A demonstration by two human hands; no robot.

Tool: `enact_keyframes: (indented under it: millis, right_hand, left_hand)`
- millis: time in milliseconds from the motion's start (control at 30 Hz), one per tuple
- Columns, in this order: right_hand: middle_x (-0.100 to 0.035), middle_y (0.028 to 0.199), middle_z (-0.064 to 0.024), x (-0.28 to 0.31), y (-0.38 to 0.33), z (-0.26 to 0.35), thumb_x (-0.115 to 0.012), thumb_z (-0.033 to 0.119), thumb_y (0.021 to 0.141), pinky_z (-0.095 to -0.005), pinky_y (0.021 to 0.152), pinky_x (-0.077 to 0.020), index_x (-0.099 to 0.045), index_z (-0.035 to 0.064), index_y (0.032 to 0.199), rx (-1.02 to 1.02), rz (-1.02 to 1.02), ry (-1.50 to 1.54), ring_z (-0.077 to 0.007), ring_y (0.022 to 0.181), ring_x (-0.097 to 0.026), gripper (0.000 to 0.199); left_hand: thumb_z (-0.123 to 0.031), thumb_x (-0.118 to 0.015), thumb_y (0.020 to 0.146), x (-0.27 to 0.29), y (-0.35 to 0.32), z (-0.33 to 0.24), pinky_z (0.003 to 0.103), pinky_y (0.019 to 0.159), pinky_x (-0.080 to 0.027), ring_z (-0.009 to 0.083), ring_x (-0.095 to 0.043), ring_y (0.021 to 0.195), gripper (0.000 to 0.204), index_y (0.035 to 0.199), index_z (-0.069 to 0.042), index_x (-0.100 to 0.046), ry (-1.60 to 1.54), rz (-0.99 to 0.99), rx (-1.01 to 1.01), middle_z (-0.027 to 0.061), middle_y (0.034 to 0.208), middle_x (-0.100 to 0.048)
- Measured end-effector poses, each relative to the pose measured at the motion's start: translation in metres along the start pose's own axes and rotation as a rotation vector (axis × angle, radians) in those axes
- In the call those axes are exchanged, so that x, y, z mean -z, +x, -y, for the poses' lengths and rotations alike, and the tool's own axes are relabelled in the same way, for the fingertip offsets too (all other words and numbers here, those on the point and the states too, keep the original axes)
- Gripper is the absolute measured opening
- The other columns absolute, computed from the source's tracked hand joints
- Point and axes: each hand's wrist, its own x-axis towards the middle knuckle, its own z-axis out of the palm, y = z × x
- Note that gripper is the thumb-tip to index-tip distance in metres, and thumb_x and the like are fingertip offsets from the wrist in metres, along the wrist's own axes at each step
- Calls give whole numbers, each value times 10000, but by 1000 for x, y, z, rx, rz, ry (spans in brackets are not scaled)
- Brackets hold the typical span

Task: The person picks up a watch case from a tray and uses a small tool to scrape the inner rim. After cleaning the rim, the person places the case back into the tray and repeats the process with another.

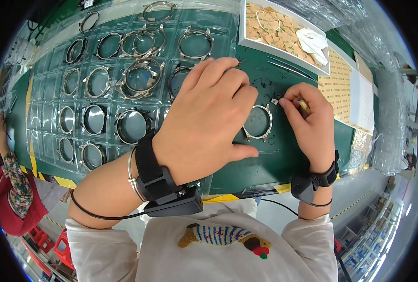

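My left hand (pixel 206 117) hovers palm down at the tray's right edge, thumb stretched out and apart from the bent fingers; nothing shows in its grip. By its forefinger, a silver ring-shaped watch case (pixel 270 123) lies on the green mat. My right hand (pixel 314 115) is closed right of that case, thumb and forefinger pinched together. A small yellowish-brown piece (pixel 304 106) shows between its curled fingers; its kind cannot be made out. Just off the fingertips is a tiny whitish bit (pixel 274 101). Watch cases in silver and black fill a clear plastic tray (pixel 44 105), partly hidden by my left hand.
A white box (pixel 329 58) at the far right holds many brown paper squares and a crumpled white cloth. Tweezers (pixel 291 69) and dark scraps (pixel 265 83) lie before it. A printed yellowish sheet (pixel 336 89) is to the right. Another person's arm (pixel 2 138) appears at far left.
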Motion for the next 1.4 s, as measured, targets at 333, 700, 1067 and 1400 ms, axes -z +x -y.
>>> enact_keyframes:
  millis: [333,700,1067,1400]
  right_hand:
    - [-554,755,-101,12,-2,3,-677,2,861,-310,661,-477,-589,0,892,30,24,-61,-250,699,-556,93]
    - [-576,816,-72,2,-8,15,-663,-51,828,-323,736,-497,-662,14,894,291,237,187,-230,810,-599,92]
    - [-634,878,-91,-3,-8,10,-768,-38,721,-359,718,-506,-745,32,901,416,268,130,-273,826,-617,195]
    - [-632,880,-95,-4,-7,10,-757,-55,727,-351,685,-502,-739,25,881,379,262,151,-270,797,-619,174]
  left_hand:
    - [-213,-894,641,1,0,0,530,1143,-337,360,-428,1367,578,1161,-117,-663,15,30,-10,72,1245,-570]
    - [-199,-883,653,0,1,2,527,1143,-338,362,-434,1360,543,1147,-119,-672,-9,27,-9,74,1240,-569]
    - [-195,-904,638,1,1,5,520,1128,-340,353,-439,1356,550,1136,-136,-678,-43,32,-3,67,1239,-570]
    - [-202,-903,643,1,2,6,513,1118,-335,347,-447,1342,541,1130,-140,-675,-69,29,-9,63,1228,-570]
